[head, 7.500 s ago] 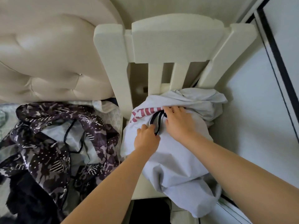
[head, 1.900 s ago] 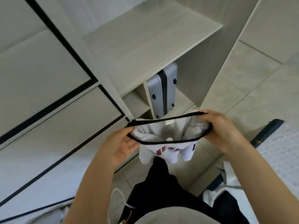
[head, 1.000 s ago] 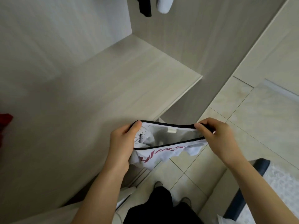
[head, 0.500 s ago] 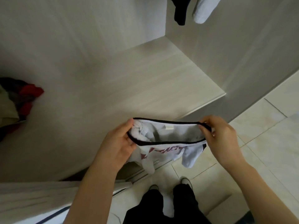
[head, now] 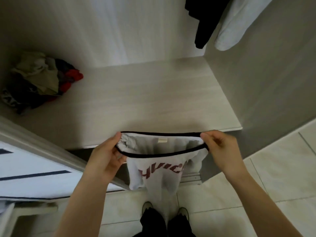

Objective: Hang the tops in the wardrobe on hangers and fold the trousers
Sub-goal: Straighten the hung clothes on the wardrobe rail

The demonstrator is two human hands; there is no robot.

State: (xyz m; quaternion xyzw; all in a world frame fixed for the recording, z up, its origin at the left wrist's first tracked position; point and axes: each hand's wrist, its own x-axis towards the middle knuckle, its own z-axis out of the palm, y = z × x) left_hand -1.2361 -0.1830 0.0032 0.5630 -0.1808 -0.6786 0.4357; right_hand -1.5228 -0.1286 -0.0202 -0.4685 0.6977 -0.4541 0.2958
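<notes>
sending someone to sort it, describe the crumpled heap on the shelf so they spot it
Find the pale wardrobe shelf. At its far left end lies the crumpled heap. Unlike the black garment and white garment hanging at right, it is jumbled olive, red and dark cloth.

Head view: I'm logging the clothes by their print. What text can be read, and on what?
"HUIC", about: red letters on the white top, both ends lost in folds.
Tag inside its collar: too small to read.
Clothes pile: white marks on dark cloth, blurred.
</notes>
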